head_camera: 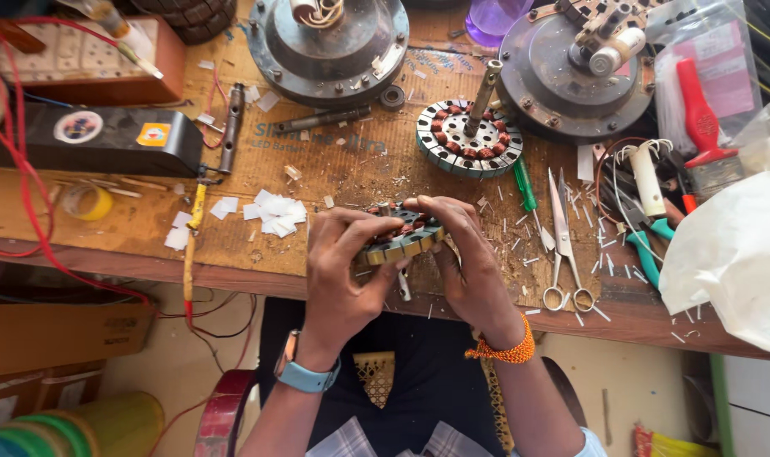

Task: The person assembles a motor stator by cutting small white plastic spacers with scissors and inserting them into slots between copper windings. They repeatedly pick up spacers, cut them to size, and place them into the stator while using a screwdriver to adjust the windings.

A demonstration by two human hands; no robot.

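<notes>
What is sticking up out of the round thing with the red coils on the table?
A grey metal shaft stands tilted in the middle of the round stator. Its lower end is hidden inside.

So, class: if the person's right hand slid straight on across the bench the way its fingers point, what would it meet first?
The right hand grips the round copper-wound stator, fingers pointing up-left. Past the stator, the line likely reaches the scattered white paper scraps first, though depth is hard to judge.

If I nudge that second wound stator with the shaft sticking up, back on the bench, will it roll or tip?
The stator lies flat on its wide ring, so rolling seems unlikely. Its shaft leans, so it may rock. Metal core and copper coils suggest heavy for its size.
</notes>
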